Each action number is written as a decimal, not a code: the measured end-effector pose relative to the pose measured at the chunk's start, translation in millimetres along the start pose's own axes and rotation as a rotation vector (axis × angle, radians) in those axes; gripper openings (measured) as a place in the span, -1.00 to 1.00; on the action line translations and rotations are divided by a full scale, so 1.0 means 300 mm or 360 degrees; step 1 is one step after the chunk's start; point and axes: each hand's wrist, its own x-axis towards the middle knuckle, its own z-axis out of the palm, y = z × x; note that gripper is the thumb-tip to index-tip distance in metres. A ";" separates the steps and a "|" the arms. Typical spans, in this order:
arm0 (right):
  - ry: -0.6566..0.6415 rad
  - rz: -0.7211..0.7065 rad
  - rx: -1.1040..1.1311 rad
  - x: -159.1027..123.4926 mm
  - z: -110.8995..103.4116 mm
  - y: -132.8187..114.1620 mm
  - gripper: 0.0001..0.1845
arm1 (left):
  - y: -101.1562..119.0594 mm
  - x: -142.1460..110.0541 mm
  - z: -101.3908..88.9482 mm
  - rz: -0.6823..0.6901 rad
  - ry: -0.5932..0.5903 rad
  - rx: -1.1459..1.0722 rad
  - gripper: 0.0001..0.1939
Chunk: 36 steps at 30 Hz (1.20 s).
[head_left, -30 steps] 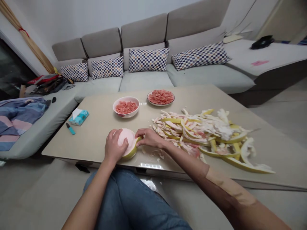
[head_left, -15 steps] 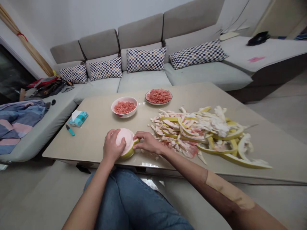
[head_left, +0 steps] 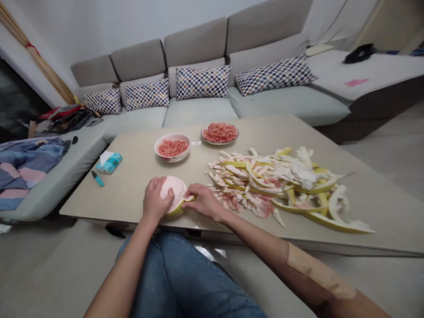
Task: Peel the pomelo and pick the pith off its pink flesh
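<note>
A partly peeled pomelo (head_left: 174,190) rests at the near edge of the table, its pale pink inner side showing and green-yellow rind still around its lower right. My left hand (head_left: 156,199) is wrapped over its left side, thumb on the pale surface. At its right, my right hand (head_left: 202,201) pinches a strip of pomelo peel (head_left: 188,199) that bends away from the fruit. Beyond the fruit stands a white bowl (head_left: 160,155) of red pomelo flesh (head_left: 172,148). A dark-rimmed plate (head_left: 212,142) heaped with more flesh is behind it to the right.
A wide pile of peel and pith (head_left: 265,176) covers the table right of my right hand. At the left lie a teal-handled knife (head_left: 98,179) and a blue tissue pack (head_left: 111,164). A grey sofa (head_left: 198,108) with checked cushions runs behind the table (head_left: 139,174).
My right hand has drawn the peel strip slightly outward, so it now bends away from the pomelo. My left hand keeps its hold on the fruit.
</note>
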 end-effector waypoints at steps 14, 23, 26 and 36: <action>0.0134 0.0043 -0.0127 -0.040 0.035 -0.047 -0.72 | 0.002 -0.001 0.004 -0.0015 0.0023 0.0065 -0.58; 0.0229 0.0067 -0.0105 -0.063 0.058 -0.055 -0.75 | -0.005 -0.007 0.005 0.0024 0.0036 0.0069 -0.59; 0.0176 0.0043 -0.0193 -0.066 0.048 -0.058 -0.74 | -0.002 -0.004 0.006 0.0014 0.0043 0.0068 -0.60; 0.0097 -0.0019 -0.0248 -0.062 0.060 -0.104 -0.75 | -0.001 -0.003 0.008 -0.0035 0.0020 0.0079 -0.58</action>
